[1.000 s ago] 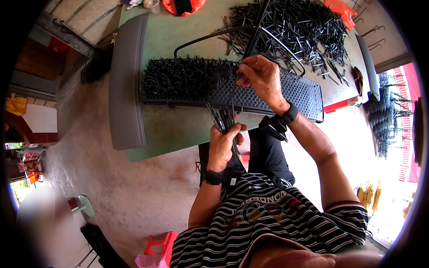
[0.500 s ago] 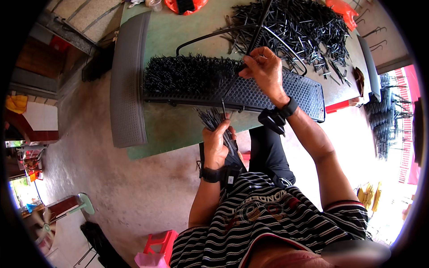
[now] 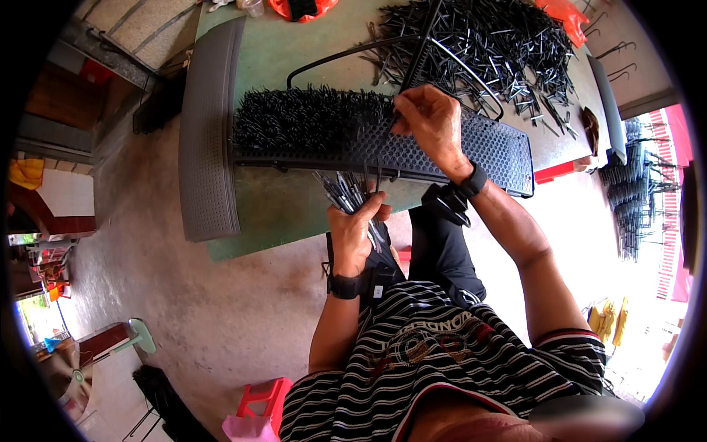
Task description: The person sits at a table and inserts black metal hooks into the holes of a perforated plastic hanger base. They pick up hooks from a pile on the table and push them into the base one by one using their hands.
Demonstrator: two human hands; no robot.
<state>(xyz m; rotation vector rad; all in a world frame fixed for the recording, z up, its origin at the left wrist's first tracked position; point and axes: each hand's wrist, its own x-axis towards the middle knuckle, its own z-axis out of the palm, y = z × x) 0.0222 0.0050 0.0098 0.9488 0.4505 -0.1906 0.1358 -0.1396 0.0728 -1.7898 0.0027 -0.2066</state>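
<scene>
My left hand (image 3: 353, 230) is closed round a bundle of thin dark strips (image 3: 349, 194), their tips fanning out beside the near edge of a long black perforated panel (image 3: 471, 144). Looped black bristles (image 3: 302, 121) cover the panel's left part; its right part shows bare holes. Over the border between the two, my right hand (image 3: 433, 127) is closed, thumb and fingertips pinched together. What lies in that pinch is blurred and too small to make out. A black bent-rod frame (image 3: 331, 57) rises behind the panel.
A large heap of black strips (image 3: 486, 51) covers the far right of the green table (image 3: 254, 221). A grey perforated panel (image 3: 210, 140) lies along its left end. An orange bag (image 3: 563, 20) sits at the far corner. A red stool (image 3: 266, 401) stands on the floor, lower left.
My right hand has shifted slightly down and left over the panel, its fingers curled more. My left hand keeps the bundle, whose strips now spread a little differently.
</scene>
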